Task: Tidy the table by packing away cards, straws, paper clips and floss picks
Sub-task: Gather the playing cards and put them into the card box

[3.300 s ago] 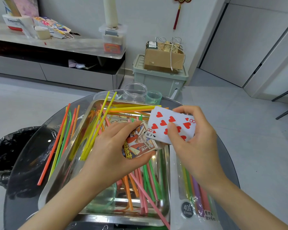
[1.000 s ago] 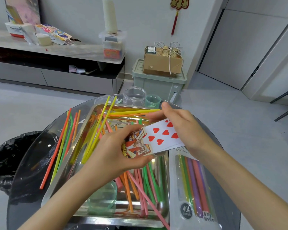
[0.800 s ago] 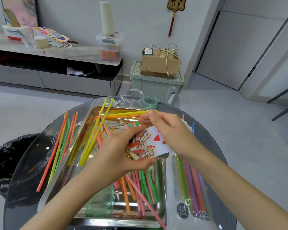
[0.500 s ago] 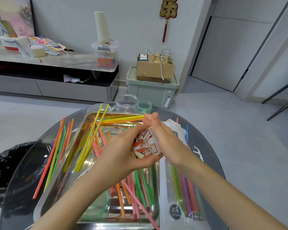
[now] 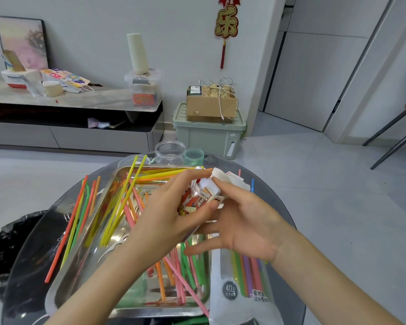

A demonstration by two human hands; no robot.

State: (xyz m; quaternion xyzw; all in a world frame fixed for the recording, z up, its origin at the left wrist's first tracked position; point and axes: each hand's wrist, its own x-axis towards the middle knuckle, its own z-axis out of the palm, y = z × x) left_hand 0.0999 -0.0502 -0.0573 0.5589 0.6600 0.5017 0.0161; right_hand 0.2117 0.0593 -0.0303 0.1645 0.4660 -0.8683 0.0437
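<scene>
The hearts card that the right hand [image 5: 244,227] held has gone into the pack [image 5: 201,195]. That hand has since opened, fingers spread, with the forefinger tip pressing the pack's top end. The left hand [image 5: 167,216] grips the pack, thumb and fingers curled round it, above the tray [image 5: 80,266]. One more card looks packed, though loose cards [image 5: 230,178] lie on the glass table [image 5: 40,242] beyond. Thin bright plastic straws [image 5: 117,202] cross the shiny steel tray, and a glossy bag [image 5: 242,292] holds more.

Red-hearts playing card no longer shows in right hand [image 5: 244,226]; its fingers now spread loose beside small printed cardboard card box [image 5: 198,198] between left hand [image 5: 167,221] fingers.
</scene>
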